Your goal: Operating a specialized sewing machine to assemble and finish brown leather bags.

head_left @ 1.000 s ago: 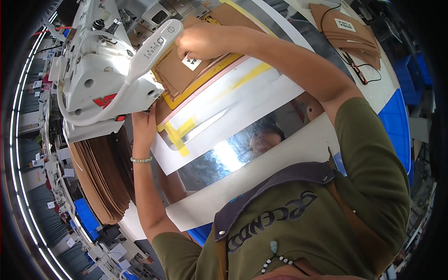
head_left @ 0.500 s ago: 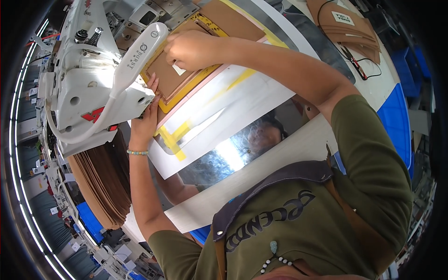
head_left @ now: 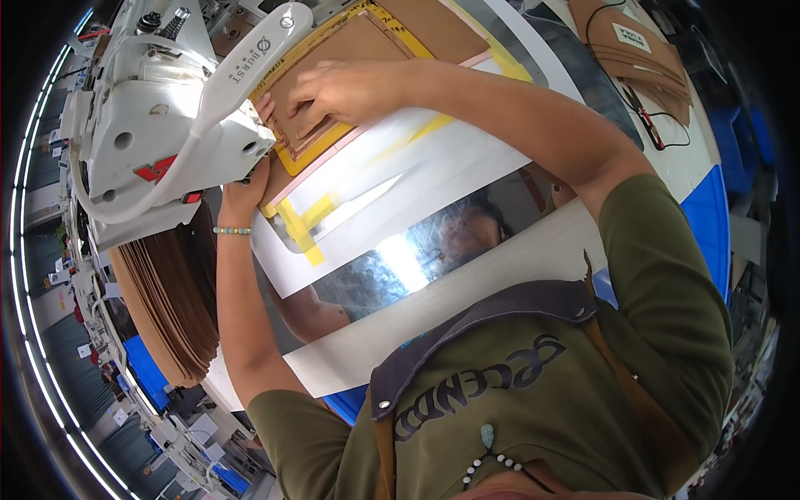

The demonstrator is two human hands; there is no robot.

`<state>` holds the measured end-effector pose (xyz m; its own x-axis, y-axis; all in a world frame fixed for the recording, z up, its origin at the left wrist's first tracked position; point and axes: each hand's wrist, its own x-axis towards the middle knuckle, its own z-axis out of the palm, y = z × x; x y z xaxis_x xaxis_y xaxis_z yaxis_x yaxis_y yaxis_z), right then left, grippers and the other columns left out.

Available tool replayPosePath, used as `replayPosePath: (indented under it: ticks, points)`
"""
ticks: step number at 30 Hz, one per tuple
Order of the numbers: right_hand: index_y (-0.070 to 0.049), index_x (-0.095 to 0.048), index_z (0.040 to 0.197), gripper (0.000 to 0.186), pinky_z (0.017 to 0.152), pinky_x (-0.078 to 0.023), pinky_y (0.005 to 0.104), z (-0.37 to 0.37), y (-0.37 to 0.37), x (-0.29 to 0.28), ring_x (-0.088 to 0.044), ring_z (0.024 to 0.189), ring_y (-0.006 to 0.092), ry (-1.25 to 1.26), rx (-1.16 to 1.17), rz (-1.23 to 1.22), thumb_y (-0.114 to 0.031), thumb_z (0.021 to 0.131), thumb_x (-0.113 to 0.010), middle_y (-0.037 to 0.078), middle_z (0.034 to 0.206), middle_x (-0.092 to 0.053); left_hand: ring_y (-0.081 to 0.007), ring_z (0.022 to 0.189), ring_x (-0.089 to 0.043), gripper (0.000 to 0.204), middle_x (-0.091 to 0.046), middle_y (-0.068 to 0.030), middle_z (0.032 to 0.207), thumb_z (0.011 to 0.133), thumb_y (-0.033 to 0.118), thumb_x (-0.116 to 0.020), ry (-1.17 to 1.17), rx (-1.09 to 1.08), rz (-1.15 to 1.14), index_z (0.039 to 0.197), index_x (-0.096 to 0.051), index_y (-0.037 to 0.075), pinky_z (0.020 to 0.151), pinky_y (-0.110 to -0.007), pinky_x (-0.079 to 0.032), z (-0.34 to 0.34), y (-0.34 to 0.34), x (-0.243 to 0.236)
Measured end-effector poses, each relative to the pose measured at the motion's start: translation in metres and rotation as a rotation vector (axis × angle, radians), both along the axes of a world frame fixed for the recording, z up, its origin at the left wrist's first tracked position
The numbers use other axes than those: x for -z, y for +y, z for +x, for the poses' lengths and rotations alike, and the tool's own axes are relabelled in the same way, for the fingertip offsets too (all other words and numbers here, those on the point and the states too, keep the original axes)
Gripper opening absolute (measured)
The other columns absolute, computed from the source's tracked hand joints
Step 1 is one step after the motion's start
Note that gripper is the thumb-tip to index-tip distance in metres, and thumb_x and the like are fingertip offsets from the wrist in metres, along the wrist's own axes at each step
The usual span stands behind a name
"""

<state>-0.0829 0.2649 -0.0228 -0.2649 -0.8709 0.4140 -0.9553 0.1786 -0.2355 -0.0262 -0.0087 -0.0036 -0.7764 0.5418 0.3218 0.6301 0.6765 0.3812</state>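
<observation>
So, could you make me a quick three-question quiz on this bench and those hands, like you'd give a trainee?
1. Which wrist wears the bead bracelet?
A) right
B) left
C) both

2. True or false: the right hand is gripping the red-handled tool.

3. What partly hides the left hand from view?

Key:
1. B.
2. False; its fingers are over the brown panel inside the yellow frame.
3. The white machine, which covers the stretch between wrist and fingertips.
</observation>
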Motion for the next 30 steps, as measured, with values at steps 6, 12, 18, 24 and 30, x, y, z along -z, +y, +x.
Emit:
replayPosePath:
  ticks: [6, 12, 18, 24, 30]
  points:
    - [-0.025, -0.078, 0.126, 0.039, 0.107, -0.044, 0.042, 0.001, -0.001, 0.001, -0.055, 0.127, 0.0209, 0.012, -0.011, -0.01, -0.006, 0.096, -0.06, 0.002, 0.134, -0.063, -0.0251, 0.142, -0.053, 0.053, -0.062, -0.0072, 0.149, 0.091, -0.003, -0.057, 0.088, -0.004, -0.049, 0.142, -0.066, 0.01, 0.126, -0.04, -0.03, 0.001, 0.003, -0.005]
    - [-0.021, -0.08, 0.122, 0.045, 0.106, -0.045, 0.0427, 0.0, -0.003, 0.003, -0.058, 0.127, 0.0244, -0.015, -0.041, -0.047, 0.001, 0.087, -0.062, 0.008, 0.133, -0.066, -0.0268, 0.138, -0.057, 0.054, -0.064, -0.0076, 0.147, 0.089, 0.0, -0.063, 0.196, -0.031, -0.305, 0.142, -0.064, 0.008, 0.12, -0.039, -0.04, -0.002, -0.001, -0.01]
    - [-0.024, -0.079, 0.124, 0.04, 0.107, -0.045, 0.0419, 0.0, -0.007, 0.004, -0.058, 0.124, 0.0222, 0.032, -0.028, -0.051, -0.006, 0.091, -0.064, 0.004, 0.128, -0.067, -0.0313, 0.128, -0.061, 0.054, -0.067, -0.0093, 0.141, 0.085, -0.001, -0.071, 0.145, 0.06, -0.199, 0.138, -0.064, 0.006, 0.111, -0.04, -0.046, -0.007, -0.021, -0.007]
    - [-0.025, -0.079, 0.124, 0.038, 0.108, -0.044, 0.0416, -0.001, -0.008, 0.003, -0.057, 0.123, 0.0214, 0.05, 0.001, -0.029, -0.008, 0.094, -0.063, 0.001, 0.127, -0.067, -0.0339, 0.124, -0.063, 0.052, -0.068, -0.0135, 0.136, 0.085, 0.005, -0.07, 0.229, 0.022, -0.256, 0.136, -0.064, 0.006, 0.107, -0.042, -0.049, -0.014, -0.056, 0.019]
    - [-0.021, -0.08, 0.122, 0.036, 0.107, -0.046, 0.0425, 0.002, -0.01, 0.001, -0.058, 0.124, 0.0222, -0.013, -0.032, -0.044, -0.007, 0.093, -0.062, 0.001, 0.128, -0.067, -0.0365, 0.113, -0.069, 0.039, -0.074, -0.0134, 0.119, 0.084, 0.02, -0.081, 0.259, -0.036, -0.322, 0.121, -0.074, 0.01, 0.098, -0.047, -0.055, -0.018, -0.081, 0.036]
